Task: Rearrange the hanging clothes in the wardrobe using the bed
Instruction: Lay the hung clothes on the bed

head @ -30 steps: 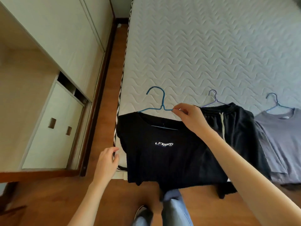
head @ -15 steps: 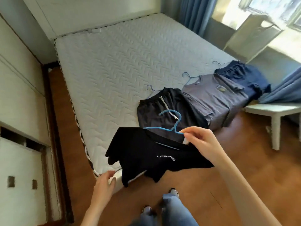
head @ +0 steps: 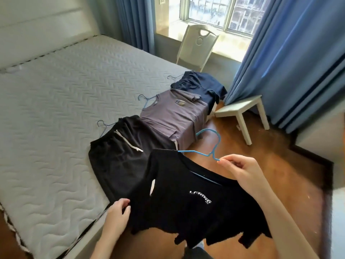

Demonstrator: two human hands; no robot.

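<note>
Right hand (head: pixel 240 170) pinches the shoulder of a blue hanger (head: pixel 209 146) between thumb and fingertips; the hanger carries a black T-shirt (head: pixel 190 195), held in the air just off the edge of the bed (head: pixel 56 113). Left hand (head: pixel 117 212) is loosely closed on the shirt's near sleeve. Beyond the right hand, three garments lie in a row along the bed edge: black shorts (head: pixel 121 152), a grey T-shirt (head: pixel 171 116) and a navy garment (head: pixel 199 85), each on its own hanger. Count: four garments, four hangers, one chair (head: pixel 197 45), one stool (head: pixel 240 109). The step appears to be carrying the shirt off. To do it well, keep the hanger level so the neckline cannot slip off, and let the left hand steady the fabric clear of the floor.
</note>
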